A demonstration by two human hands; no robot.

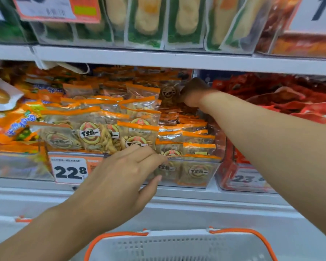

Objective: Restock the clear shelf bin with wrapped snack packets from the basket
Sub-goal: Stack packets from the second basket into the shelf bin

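Head view is showing you working at the clear shelf bin [199, 174], which is already sitting nearly full of orange-topped snack packets [139, 127] on the middle shelf, between an orange-bagged bin and a red-bagged one. The basket [177, 245] is waiting below at the frame's bottom edge; its contents are out of sight. Your right hand [193, 93] is reaching deep to the bin's back, fingers curled onto a darker packet [168, 95] there, though whether you are truly gripping it I cannot tell. Your left hand [124, 172] is hovering relaxed at the bin's front lip, fingertips [158, 157] brushing the front packets. Be steadying that front row while you are seating the rear packet upright, logo forward.
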